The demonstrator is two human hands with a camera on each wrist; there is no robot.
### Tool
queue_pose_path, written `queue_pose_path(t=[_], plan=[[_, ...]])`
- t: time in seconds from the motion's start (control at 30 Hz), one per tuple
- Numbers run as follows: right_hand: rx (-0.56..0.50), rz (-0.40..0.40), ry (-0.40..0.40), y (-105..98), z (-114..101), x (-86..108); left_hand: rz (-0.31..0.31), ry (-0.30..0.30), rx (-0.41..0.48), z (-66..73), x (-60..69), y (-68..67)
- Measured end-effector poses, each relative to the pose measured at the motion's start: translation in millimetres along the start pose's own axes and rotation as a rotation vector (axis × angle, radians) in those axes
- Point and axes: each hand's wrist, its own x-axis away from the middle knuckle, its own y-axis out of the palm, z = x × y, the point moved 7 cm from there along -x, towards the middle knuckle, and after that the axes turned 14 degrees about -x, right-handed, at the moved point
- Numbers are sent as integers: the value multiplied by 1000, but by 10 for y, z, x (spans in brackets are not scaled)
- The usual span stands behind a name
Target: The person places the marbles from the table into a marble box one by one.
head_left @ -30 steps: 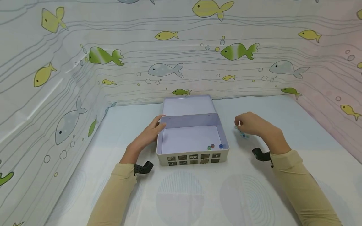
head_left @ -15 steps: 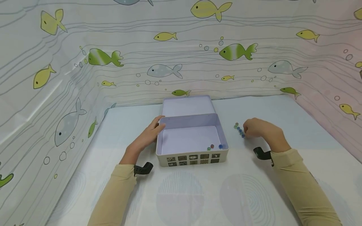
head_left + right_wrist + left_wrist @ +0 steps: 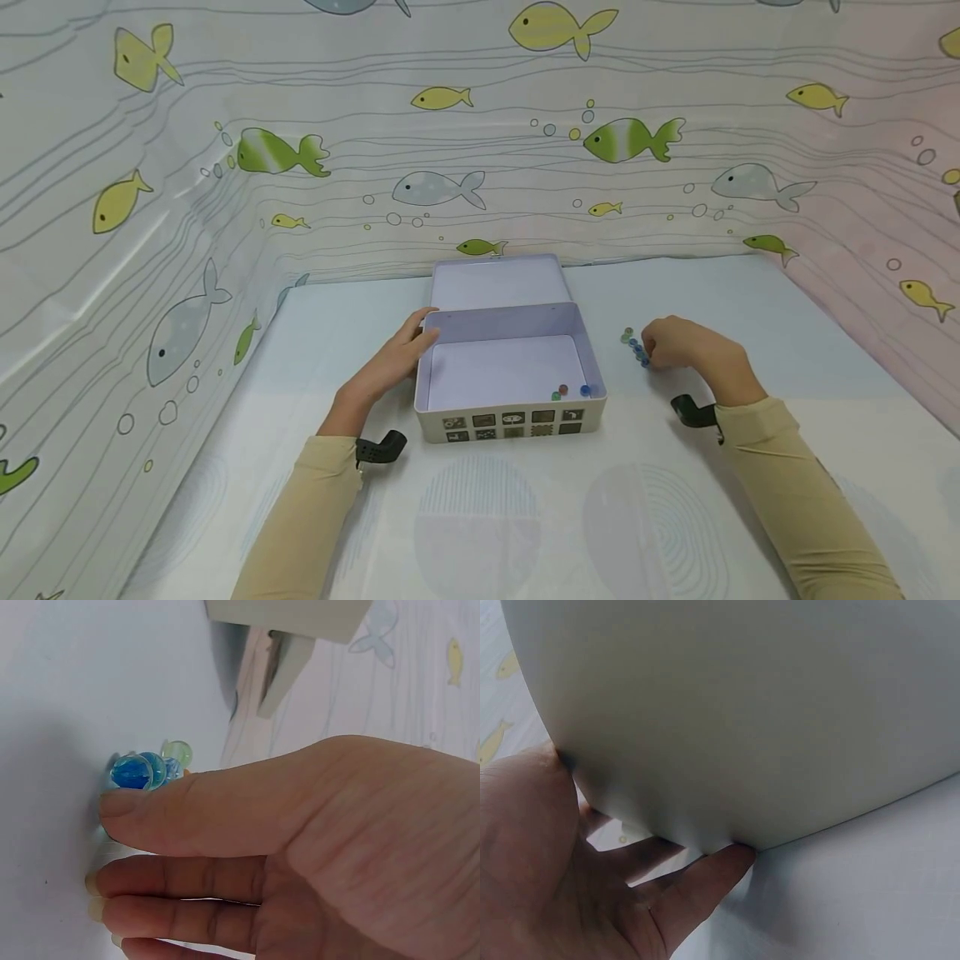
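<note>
A pale lilac-lined box stands with its lid laid back behind it. Over its left rim rests the thumb of my left hand, with the fingers against the outer wall; the left wrist view shows this hand gripping the box side. Right of the box, a short line of glass marbles lies on the table. At its near end my right hand reaches down. In the right wrist view, blue marbles sit beside this hand's thumb; a glassy edge shows between thumb and fingers, mostly hidden.
Inside the box, near its front right corner, lie a green marble, a reddish one and a blue one. The open lid reaches close to the fish-patterned sheet at the back.
My right hand has moved slightly right and nearer from the far end of the marbles, leaving their line uncovered. The left hand and the box have stayed put.
</note>
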Motion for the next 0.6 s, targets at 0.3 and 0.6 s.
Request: queue_pose_path(t=[0.3, 0.6], plan=[[10, 23, -17, 16, -9, -41, 2, -4, -4, 11, 8, -1], [7, 33, -28, -26, -18, -20, 0, 2, -5, 18, 16, -2]])
